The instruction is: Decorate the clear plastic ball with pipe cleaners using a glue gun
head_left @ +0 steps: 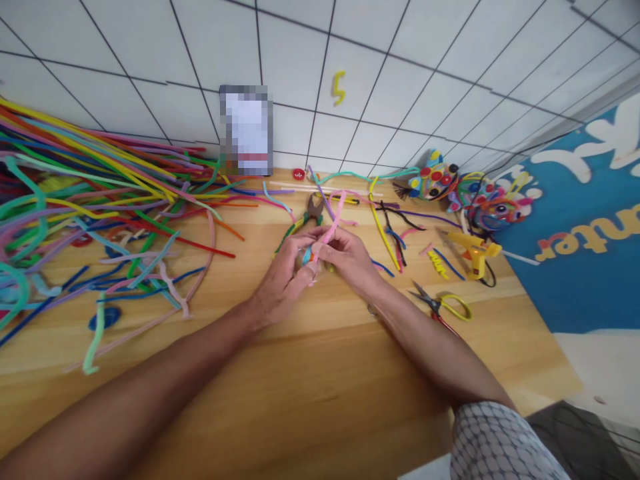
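Note:
My left hand [290, 277] and my right hand [343, 257] meet above the middle of the wooden table, both closed. Between the fingertips of my right hand runs a pink pipe cleaner [334, 223], its free end pointing up and away from me. My left hand grips a small piece [307, 255] with blue and orange in it, mostly covered by the fingers, so its shape cannot be made out. Just beyond the hands lie pliers [313, 212] with green and yellow handles, jaws facing the wall.
A big heap of coloured pipe cleaners [125, 193] covers the table's left. To the right lie scissors [440, 305], a yellow glue gun [473, 252] and short pipe cleaners [385, 230]. Colourful decorated figures [435, 180] stand by the tiled wall [400, 87].

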`<state>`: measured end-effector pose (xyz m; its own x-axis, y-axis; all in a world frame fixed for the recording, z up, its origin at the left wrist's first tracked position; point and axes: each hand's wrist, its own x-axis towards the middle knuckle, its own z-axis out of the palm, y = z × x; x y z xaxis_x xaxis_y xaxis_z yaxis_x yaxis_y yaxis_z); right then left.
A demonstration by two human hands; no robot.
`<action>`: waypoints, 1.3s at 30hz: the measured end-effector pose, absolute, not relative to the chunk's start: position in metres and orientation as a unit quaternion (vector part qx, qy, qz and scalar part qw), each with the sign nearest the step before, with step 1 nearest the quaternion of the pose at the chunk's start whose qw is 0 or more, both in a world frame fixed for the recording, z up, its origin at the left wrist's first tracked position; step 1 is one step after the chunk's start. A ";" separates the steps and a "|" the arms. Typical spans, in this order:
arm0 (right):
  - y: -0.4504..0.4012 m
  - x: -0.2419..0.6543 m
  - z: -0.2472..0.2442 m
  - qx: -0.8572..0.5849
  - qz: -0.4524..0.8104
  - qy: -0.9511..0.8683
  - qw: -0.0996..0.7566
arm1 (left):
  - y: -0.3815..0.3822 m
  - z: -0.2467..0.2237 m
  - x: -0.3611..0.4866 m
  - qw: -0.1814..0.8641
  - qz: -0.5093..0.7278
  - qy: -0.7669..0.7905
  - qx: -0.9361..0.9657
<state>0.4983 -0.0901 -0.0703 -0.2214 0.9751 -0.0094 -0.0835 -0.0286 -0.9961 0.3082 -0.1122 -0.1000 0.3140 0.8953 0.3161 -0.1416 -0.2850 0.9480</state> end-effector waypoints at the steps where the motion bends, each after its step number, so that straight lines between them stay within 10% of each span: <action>1: -0.090 0.498 -0.069 -0.427 0.579 -0.522 0.458 | -0.112 -0.099 0.308 0.520 0.499 0.302 0.624; 39: -0.099 0.502 -0.077 -0.383 0.291 -0.781 0.399 | -0.100 -0.113 0.312 0.534 0.563 0.336 0.535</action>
